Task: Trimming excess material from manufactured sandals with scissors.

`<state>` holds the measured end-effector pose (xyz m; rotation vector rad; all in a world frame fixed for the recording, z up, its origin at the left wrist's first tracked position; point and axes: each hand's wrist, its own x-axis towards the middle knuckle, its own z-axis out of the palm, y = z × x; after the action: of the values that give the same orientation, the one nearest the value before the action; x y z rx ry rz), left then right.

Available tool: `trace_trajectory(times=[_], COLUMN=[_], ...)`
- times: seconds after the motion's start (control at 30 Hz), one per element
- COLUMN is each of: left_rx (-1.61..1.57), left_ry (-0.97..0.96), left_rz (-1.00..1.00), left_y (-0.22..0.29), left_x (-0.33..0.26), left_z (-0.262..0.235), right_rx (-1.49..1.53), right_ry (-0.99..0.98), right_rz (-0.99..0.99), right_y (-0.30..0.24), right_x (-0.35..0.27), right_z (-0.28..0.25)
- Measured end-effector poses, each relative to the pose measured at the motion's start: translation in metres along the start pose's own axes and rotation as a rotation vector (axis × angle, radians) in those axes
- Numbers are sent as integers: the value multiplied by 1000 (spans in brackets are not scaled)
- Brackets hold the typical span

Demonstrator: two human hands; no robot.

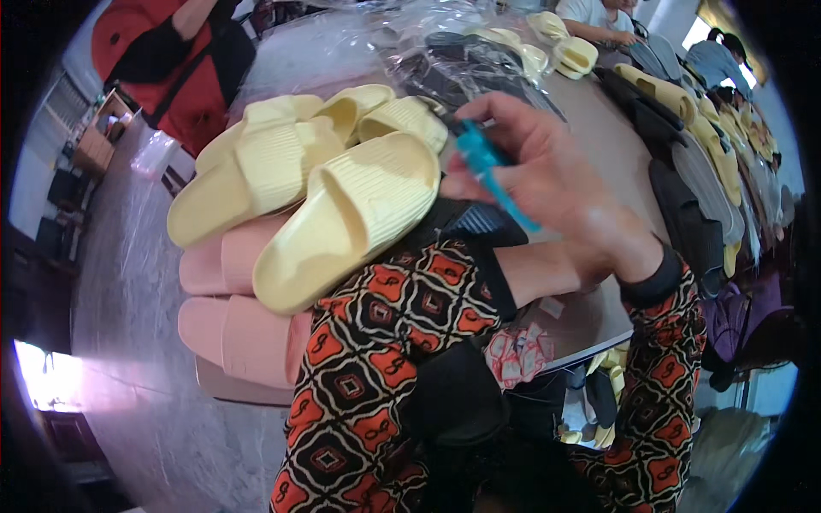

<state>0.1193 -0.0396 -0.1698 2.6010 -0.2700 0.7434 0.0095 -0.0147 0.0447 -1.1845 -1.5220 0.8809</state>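
Note:
My right hand point(552, 162), closed and a little blurred, grips a slim teal tool point(496, 175) whose exact kind I cannot make out. It is raised over the table beside a pale yellow slide slipper point(342, 214). My left wrist point(552, 269) crosses to the right under my right wrist, and the fingers of that hand are hidden. More yellow slippers point(248, 175) are heaped to the left, over a pair of pink slippers point(227, 333). Part of a dark slipper point(483, 224) shows beneath my right hand.
Clear plastic wrap point(316, 56) covers the table's far side, with black slippers point(479, 64) under it. Crumpled red-and-white wrapping point(519, 355) lies at the near edge. Rows of slippers point(701, 171) line the right. A person in red and black point(180, 64) stands far left; others work far right.

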Motion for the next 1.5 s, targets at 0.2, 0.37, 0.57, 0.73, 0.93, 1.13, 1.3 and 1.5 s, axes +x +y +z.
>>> trace_trajectory(times=[0.2, 0.37, 0.57, 0.73, 0.93, 1.13, 1.3, 1.5], left_rx=[125, 207, 266, 296, 321, 374, 377, -886], left_ry=[-184, -357, -478, -554, -498, -123, 543, 268], left_rz=[-3, -2, 15, 36, 49, 113, 72, -649], left_y=[26, 40, 52, 54, 43, 35, -26, -18], left_x=[16, 11, 5, -2, -13, -9, 8, 13], left_z=[-29, -65, -94, -106, -102, -118, -90, -133], right_rx=[-752, -793, -595, -374, -306, -483, -806, -1046], right_ry=[93, 188, 406, 500, 463, 667, 722, 675], right_rz=[-35, 17, -75, -180, -151, -17, 52, 287], right_y=[-10, 8, -19, -71, -68, 21, 55, 66], right_x=[5, 17, 30, -12, -122, -223, -250, -260], right_z=[60, 76, 35, -38, -135, -221, -228, -220])
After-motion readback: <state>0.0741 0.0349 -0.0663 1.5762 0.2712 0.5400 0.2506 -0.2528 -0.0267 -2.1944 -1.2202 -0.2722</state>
